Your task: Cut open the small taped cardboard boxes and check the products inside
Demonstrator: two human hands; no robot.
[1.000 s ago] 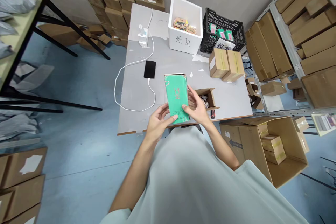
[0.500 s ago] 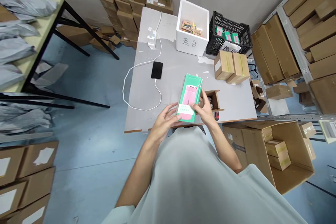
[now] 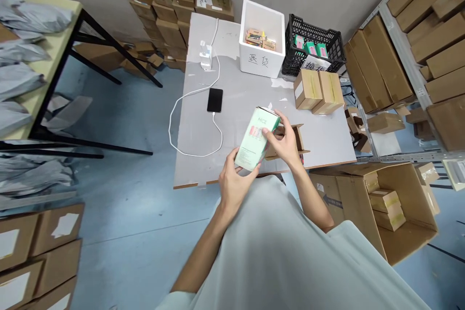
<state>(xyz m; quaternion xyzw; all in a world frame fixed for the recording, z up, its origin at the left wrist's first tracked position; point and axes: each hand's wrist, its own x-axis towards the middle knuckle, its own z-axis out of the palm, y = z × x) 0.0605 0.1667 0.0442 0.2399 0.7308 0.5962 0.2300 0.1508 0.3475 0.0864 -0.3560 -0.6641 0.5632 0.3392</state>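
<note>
Between my two hands, above the front of the grey table (image 3: 203,169), is a green product box (image 3: 250,147), tilted, with a pale printed face towards me. My left hand (image 3: 234,181) grips its lower end, thumb at the bottom right corner. Around the upper right edge my right hand (image 3: 285,140) is closed, its thumb on the printed face. Just behind that hand stands an open small carton (image 3: 300,140), partly hidden; its contents cannot be made out. The fingers under the box are mostly out of sight.
A phone (image 3: 215,100) on a white cable lies left of the box. Behind stand a white foam bin (image 3: 261,60), a black crate (image 3: 314,34) holding green boxes, and two taped cartons (image 3: 319,92). A large open carton (image 3: 341,198) is at the right, beside the shelving (image 3: 403,53).
The box has been turned over in my hands: a plain green face, then a face with a pink picture, now a pale printed face. Both hands have shifted their grip.
</note>
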